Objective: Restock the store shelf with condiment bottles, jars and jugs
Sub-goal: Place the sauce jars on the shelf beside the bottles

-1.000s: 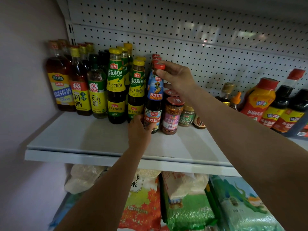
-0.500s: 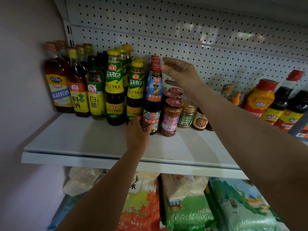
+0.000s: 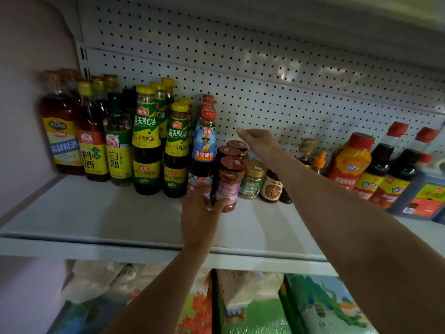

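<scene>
White shelf (image 3: 84, 213) under pegboard back (image 3: 265, 75), lined with upright bottles. Red-capped oyster sauce bottle (image 3: 204, 145) standing between yellow-capped bottles and red-lidded jar (image 3: 228, 182). Left hand (image 3: 199, 213) wrapped around that bottle's base, thumb perhaps touching the jar. Right hand (image 3: 257, 141) raised behind the jars, loosely curled, holding nothing.

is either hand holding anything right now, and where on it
The left hand grips the base of the blue-labelled bottle, thumb against the front jar. The right hand holds nothing.
</scene>
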{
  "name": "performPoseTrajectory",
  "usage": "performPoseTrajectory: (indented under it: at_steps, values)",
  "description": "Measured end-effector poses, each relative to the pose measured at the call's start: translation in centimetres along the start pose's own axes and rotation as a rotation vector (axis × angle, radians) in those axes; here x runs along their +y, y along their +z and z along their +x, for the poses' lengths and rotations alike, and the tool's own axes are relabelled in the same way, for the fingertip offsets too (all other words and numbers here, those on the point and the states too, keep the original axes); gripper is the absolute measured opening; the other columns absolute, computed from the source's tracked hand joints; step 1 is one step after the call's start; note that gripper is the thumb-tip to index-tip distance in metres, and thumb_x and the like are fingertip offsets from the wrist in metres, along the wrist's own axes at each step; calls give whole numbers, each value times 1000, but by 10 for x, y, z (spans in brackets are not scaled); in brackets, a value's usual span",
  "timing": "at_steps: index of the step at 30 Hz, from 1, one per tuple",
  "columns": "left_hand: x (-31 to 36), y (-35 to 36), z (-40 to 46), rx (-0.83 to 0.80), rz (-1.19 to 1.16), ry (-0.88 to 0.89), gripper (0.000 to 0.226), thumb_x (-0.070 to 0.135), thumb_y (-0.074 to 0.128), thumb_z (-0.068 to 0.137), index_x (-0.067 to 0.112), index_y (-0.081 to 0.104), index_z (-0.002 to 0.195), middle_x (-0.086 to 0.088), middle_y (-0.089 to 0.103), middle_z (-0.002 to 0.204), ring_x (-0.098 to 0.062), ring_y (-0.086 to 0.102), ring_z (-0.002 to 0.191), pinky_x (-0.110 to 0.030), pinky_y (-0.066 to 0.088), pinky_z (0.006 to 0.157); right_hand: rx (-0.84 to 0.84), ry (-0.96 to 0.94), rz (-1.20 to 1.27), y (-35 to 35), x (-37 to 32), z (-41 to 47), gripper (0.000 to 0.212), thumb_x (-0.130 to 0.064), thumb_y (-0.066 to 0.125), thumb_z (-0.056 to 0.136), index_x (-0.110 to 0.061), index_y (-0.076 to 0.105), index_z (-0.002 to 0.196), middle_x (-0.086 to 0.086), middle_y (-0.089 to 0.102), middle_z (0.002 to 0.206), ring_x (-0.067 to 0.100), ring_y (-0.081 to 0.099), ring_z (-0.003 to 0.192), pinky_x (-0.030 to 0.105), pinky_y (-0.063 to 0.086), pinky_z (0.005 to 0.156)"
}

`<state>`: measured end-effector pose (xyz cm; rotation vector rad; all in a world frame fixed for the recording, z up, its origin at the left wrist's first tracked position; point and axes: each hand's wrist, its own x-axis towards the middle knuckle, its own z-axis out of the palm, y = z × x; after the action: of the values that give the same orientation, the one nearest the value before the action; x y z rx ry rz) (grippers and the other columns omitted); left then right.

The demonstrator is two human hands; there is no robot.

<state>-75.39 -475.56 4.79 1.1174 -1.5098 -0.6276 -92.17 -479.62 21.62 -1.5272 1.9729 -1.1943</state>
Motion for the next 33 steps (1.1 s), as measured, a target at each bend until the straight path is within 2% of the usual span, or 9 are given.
performPoseTrajectory:
  at_steps: [4, 7, 10, 12, 20, 23, 29, 31, 33]
  values:
    - [0, 10, -3, -13, 105, -20, 40, 54, 72, 79, 23, 62, 104, 7, 64, 91, -20, 59, 95, -32, 47, 76, -79, 38, 14, 6, 7, 3, 59, -57, 44, 100, -13, 60, 136, 9, 60, 139, 26, 51, 131, 34, 36, 104]
    - [-6, 12, 3, -54, 223, -18, 47, 68, 60, 76, 25, 61, 97, 5, 68, 91, -20, 60, 89, -31, 49, 71, -76, 40, -13, 9, 9, 7, 59, -62, 39, 99, -17, 72, 119, 13, 61, 136, 29, 54, 126, 35, 37, 102]
    - [-5, 12, 4, -40, 197, -33, 43, 65, 64, 77, 25, 63, 92, 4, 69, 87, -19, 62, 84, -28, 45, 67, -60, 57, -69, 11, 10, 12, 49, -65, 41, 97, -29, 66, 74, 5, 68, 97, 22, 60, 93, 30, 40, 83]
    - [-7, 12, 5, -33, 216, -21, 41, 62, 66, 79, 23, 64, 92, 4, 69, 87, -17, 61, 82, -26, 42, 67, -40, 80, -85, 12, 10, 15, 57, -67, 44, 94, -23, 49, 59, 0, 54, 70, 17, 52, 72, 30, 38, 65]
    - [-8, 12, 4, -87, 377, 12, 58, 78, 40, 81, 27, 65, 96, 9, 67, 90, -15, 63, 84, -26, 41, 64, -44, 70, -21, 22, 9, 23, 62, -68, 51, 91, -20, 42, 53, -1, 54, 61, 14, 55, 61, 27, 38, 58]
    - [-6, 12, 5, -56, 329, -23, 51, 75, 51, 78, 26, 66, 86, 8, 68, 82, -16, 62, 78, -29, 49, 65, -44, 65, -53, 24, 4, 22, 65, -72, 50, 89, -18, 36, 55, 0, 48, 58, 16, 51, 58, 29, 38, 57]
    - [-5, 12, 3, -43, 347, 4, 50, 73, 53, 78, 24, 65, 81, 8, 67, 77, -13, 59, 72, -23, 42, 61, -43, 43, -116, 26, 1, 19, 68, -80, 45, 85, -18, 35, 58, 5, 51, 64, 21, 55, 64, 32, 44, 67]
    - [-3, 11, 2, -49, 354, 4, 53, 75, 49, 78, 24, 65, 83, 8, 68, 79, -12, 57, 72, -23, 40, 61, -45, 55, -84, 24, 1, 17, 72, -77, 45, 87, -12, 44, 58, 8, 56, 65, 24, 60, 66, 36, 48, 71]
    - [-2, 11, 2, -53, 359, 2, 55, 76, 47, 77, 25, 65, 83, 7, 68, 80, -12, 57, 72, -23, 40, 61, -47, 68, -12, 21, 3, 14, 86, -74, 45, 89, 8, 68, 86, 21, 71, 89, 32, 70, 85, 42, 54, 82]
